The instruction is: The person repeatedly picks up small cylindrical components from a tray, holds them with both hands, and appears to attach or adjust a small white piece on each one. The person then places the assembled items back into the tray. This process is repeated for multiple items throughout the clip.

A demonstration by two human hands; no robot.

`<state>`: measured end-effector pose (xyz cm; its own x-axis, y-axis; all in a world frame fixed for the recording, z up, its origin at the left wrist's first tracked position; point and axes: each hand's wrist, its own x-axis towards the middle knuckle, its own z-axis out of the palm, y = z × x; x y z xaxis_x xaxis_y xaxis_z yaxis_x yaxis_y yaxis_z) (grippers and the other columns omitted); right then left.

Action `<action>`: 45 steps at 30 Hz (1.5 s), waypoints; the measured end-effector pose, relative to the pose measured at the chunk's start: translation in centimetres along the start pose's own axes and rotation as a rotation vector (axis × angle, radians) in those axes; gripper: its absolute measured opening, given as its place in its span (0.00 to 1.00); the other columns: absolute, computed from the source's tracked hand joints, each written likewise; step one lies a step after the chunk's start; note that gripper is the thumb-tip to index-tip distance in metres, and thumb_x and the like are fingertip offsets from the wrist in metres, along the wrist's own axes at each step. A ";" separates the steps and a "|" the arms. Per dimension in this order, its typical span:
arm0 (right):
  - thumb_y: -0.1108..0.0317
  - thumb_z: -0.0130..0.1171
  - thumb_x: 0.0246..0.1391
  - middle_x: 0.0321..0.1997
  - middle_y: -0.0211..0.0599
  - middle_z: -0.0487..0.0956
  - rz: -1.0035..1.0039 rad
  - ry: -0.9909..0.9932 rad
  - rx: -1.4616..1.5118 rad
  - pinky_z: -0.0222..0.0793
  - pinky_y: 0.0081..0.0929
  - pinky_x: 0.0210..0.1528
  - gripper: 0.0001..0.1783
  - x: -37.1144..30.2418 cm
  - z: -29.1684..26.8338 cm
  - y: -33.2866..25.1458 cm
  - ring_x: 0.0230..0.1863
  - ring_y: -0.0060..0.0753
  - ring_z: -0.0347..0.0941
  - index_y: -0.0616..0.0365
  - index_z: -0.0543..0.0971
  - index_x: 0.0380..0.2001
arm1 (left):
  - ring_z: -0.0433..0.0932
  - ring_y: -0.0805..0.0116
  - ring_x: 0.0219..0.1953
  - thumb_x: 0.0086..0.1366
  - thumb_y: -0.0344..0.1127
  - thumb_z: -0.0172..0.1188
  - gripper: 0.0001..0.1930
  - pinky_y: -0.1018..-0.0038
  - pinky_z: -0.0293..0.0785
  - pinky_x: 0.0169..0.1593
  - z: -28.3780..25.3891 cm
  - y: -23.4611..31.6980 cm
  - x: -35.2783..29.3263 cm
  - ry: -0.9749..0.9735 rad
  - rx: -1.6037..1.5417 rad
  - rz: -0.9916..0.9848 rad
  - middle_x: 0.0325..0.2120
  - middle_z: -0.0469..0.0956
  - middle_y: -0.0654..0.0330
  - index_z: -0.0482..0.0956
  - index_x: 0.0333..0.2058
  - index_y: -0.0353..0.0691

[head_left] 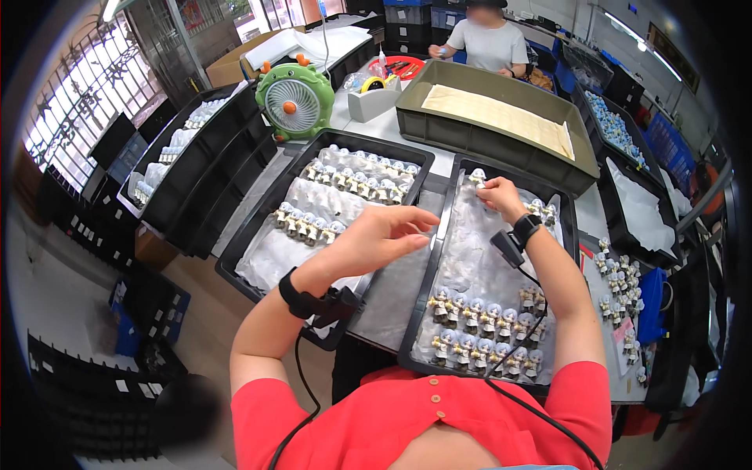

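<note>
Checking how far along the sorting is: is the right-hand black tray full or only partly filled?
Partly filled. Figurines stand in rows at the right tray's near end; its lined middle is bare.

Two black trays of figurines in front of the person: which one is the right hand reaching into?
The right-hand tray: the right hand is at its far end, touching a small figurine. The left tray sits beyond the left hand.

Plastic trays, filmy liners, glossy little figures

I see matt black plastic trays (581, 235) lined with crinkled translucent film (470, 258), small glossy figurines (478, 317), a matt grey-green plastic crate (486, 137), and a smooth green plastic fan (295, 100).
</note>
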<state>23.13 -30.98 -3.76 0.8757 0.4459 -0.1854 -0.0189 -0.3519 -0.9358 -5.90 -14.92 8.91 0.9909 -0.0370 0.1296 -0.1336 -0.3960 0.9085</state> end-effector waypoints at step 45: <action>0.69 0.50 0.59 0.50 0.46 0.72 0.284 -0.764 0.989 0.69 0.27 0.53 0.17 -16.8 0.3 -2.5 0.51 0.36 0.71 0.61 0.64 0.50 | 0.72 0.70 0.48 0.61 0.26 0.55 0.26 0.74 0.70 0.50 6.8 -4.4 3.9 0.123 -0.645 -0.056 0.55 0.64 0.56 0.60 0.58 0.34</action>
<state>8.34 -37.40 1.59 0.2898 0.9289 -0.2304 -0.7953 0.0998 -0.5980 -1.29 -19.50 2.70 0.9925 0.0878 0.0852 -0.1039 0.2362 0.9661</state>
